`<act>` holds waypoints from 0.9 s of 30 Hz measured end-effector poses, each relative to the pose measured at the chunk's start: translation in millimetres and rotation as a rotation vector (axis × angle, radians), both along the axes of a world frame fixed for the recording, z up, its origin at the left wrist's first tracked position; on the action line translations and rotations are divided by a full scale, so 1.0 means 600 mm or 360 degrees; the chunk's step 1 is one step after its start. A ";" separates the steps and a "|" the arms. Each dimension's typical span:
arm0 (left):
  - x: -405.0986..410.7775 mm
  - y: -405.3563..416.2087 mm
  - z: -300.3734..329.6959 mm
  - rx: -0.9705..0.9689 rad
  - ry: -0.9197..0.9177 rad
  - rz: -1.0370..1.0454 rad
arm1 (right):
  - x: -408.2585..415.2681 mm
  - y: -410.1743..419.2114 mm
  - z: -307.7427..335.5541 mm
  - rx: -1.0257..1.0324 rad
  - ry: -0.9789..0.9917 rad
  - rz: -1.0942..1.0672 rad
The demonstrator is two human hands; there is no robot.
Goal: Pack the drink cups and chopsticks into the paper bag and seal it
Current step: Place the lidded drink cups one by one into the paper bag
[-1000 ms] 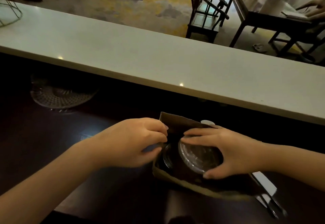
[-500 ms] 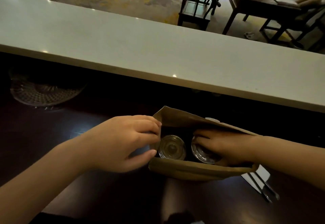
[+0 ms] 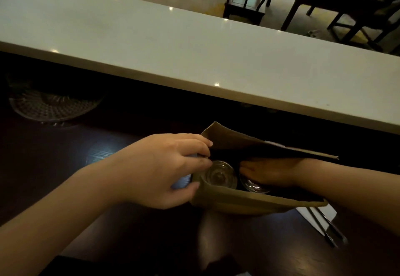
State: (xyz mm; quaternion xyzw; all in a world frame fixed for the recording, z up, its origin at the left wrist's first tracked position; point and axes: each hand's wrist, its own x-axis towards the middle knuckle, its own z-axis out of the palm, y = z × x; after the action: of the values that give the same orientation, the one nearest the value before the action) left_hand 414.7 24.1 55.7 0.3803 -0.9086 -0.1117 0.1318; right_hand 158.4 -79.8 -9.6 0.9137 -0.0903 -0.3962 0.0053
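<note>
A brown paper bag stands open on the dark table. Inside it are two clear-lidded drink cups side by side: the left cup shows its round lid, the right cup is mostly covered. My left hand pinches the bag's left edge. My right hand reaches down inside the bag and rests flat on the right cup's lid; whether it grips the cup is hidden. Dark chopsticks lie on a white paper wrapper on the table, right of the bag.
A long white counter runs across just behind the bag, overhanging the dark table. A patterned glass plate sits at the far left under the counter. Chairs and a table stand beyond the counter.
My right hand has lowered the second cup from the bag's mouth down inside, beside the first cup. My left hand stays on the bag's left edge.
</note>
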 end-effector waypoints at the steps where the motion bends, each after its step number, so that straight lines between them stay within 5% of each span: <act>1: -0.002 -0.002 0.000 -0.0021 -0.0014 -0.0002 | 0.000 0.002 -0.004 -0.0018 0.0042 0.0019; 14: -0.013 -0.021 0.001 -0.0082 -0.0041 -0.0018 | -0.016 -0.006 -0.037 -0.0229 0.0021 0.0145; 21: -0.013 -0.023 0.003 -0.0091 -0.0063 -0.0029 | -0.032 0.006 -0.031 -0.0192 0.0013 -0.0210; 27: -0.011 -0.024 0.000 -0.0094 -0.0074 -0.0039 | -0.032 0.007 -0.009 0.0029 -0.0124 -0.0865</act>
State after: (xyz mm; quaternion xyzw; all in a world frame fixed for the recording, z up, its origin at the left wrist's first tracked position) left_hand 408.0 10.0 55.7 0.3677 -0.9188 -0.0776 0.1206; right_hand 139.2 -75.4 -14.9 0.8704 -0.3288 -0.3484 -0.1130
